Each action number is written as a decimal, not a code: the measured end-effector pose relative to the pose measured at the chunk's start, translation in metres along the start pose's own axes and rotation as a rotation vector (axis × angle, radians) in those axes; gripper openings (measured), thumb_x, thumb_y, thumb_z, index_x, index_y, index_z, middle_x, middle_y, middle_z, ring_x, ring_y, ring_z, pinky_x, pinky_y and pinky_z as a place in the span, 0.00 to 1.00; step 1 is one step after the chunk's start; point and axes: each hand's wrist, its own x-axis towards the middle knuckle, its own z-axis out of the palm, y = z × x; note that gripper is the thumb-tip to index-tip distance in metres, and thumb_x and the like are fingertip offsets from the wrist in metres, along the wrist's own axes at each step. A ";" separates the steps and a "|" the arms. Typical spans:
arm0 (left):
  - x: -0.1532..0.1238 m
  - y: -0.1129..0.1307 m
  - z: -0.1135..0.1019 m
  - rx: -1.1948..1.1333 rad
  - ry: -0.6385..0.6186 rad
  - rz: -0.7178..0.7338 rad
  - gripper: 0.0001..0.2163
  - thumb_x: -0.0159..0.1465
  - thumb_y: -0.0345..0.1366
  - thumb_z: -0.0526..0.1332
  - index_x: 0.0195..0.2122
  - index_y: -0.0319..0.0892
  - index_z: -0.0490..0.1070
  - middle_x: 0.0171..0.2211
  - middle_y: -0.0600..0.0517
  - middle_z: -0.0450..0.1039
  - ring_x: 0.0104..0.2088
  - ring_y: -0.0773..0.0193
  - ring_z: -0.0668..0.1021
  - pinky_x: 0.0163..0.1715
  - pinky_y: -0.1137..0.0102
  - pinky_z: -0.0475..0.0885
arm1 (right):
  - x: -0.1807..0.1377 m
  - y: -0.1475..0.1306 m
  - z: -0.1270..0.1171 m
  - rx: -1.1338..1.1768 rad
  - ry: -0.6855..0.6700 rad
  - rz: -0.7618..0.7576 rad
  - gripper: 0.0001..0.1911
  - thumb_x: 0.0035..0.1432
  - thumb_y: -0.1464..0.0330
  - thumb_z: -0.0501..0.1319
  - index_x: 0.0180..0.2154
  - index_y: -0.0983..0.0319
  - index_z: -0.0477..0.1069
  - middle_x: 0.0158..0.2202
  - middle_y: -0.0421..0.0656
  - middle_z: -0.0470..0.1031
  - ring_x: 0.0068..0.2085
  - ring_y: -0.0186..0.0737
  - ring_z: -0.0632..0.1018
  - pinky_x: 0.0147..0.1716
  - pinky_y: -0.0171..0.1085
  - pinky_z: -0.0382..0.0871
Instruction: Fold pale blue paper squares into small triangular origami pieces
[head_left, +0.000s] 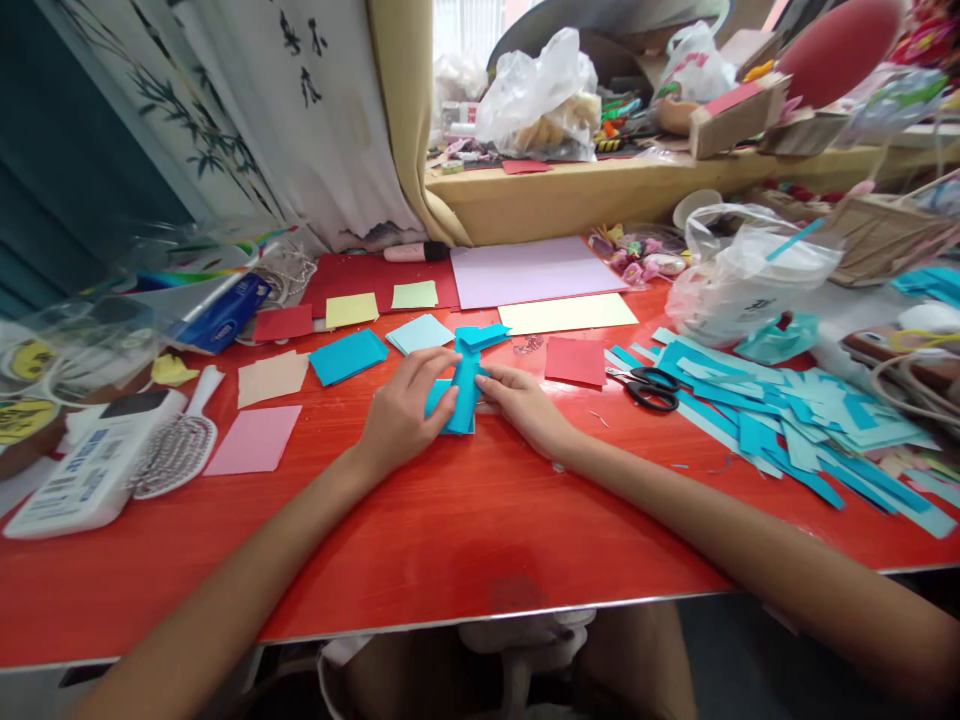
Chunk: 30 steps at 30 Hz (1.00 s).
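A bright blue sheet of folded paper [468,378] lies on the red table [420,560], with raised creases and a strip-like flap at its far end. My left hand [411,402] is on its left side, thumb and fingers closed about the paper. From the right, my right hand [529,405] pinches the edge between thumb and fingers; some fingertips are hidden. Just beyond my left hand is a light blue paper stack [420,333], with a darker blue stack [348,357] to its left. A red paper square [574,361] lies right of my right hand, beside black-handled scissors [652,388].
Blue paper strips [810,410] are heaped at the right. Pink paper [253,440], a hairbrush [180,450] and a white bottle [94,465] lie left. A lilac sheet [536,272] lies at the back, below a cluttered sill [555,190].
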 end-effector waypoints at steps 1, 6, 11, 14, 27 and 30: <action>0.001 -0.001 0.000 -0.004 -0.017 -0.015 0.17 0.65 0.35 0.53 0.55 0.42 0.62 0.52 0.44 0.67 0.53 0.58 0.71 0.50 0.63 0.71 | 0.000 0.000 0.000 0.002 -0.007 0.003 0.13 0.55 0.61 0.61 0.41 0.59 0.73 0.36 0.40 0.78 0.36 0.37 0.79 0.42 0.41 0.73; 0.002 -0.006 0.001 -0.064 -0.199 0.000 0.21 0.65 0.38 0.53 0.60 0.43 0.57 0.54 0.43 0.65 0.54 0.57 0.70 0.52 0.62 0.69 | 0.000 -0.001 0.000 0.065 -0.020 0.000 0.13 0.54 0.61 0.62 0.41 0.59 0.73 0.39 0.41 0.79 0.37 0.37 0.79 0.43 0.40 0.73; 0.002 -0.005 0.003 0.072 -0.278 0.062 0.25 0.66 0.40 0.51 0.64 0.41 0.50 0.55 0.40 0.63 0.53 0.53 0.70 0.50 0.59 0.70 | 0.002 -0.001 -0.002 0.116 0.008 0.009 0.11 0.55 0.63 0.62 0.39 0.61 0.73 0.38 0.42 0.79 0.38 0.36 0.79 0.43 0.39 0.73; 0.002 -0.004 0.006 0.211 -0.297 0.107 0.27 0.67 0.41 0.50 0.65 0.38 0.48 0.55 0.37 0.63 0.50 0.49 0.72 0.46 0.56 0.72 | 0.002 -0.002 -0.003 0.144 0.032 0.030 0.10 0.58 0.64 0.59 0.38 0.62 0.73 0.36 0.43 0.79 0.37 0.36 0.79 0.41 0.38 0.73; 0.003 0.004 0.004 0.012 -0.267 -0.063 0.22 0.69 0.44 0.45 0.59 0.40 0.60 0.55 0.43 0.65 0.53 0.55 0.70 0.50 0.61 0.68 | 0.003 -0.005 -0.001 0.138 0.073 0.083 0.10 0.58 0.74 0.54 0.40 0.64 0.72 0.35 0.43 0.78 0.34 0.35 0.78 0.45 0.41 0.72; 0.005 0.011 0.002 -0.196 -0.178 -0.228 0.16 0.69 0.39 0.45 0.51 0.43 0.67 0.49 0.49 0.68 0.50 0.63 0.71 0.51 0.67 0.67 | 0.003 -0.005 0.000 0.117 0.086 0.098 0.08 0.58 0.74 0.54 0.38 0.64 0.71 0.34 0.42 0.77 0.34 0.35 0.78 0.44 0.42 0.72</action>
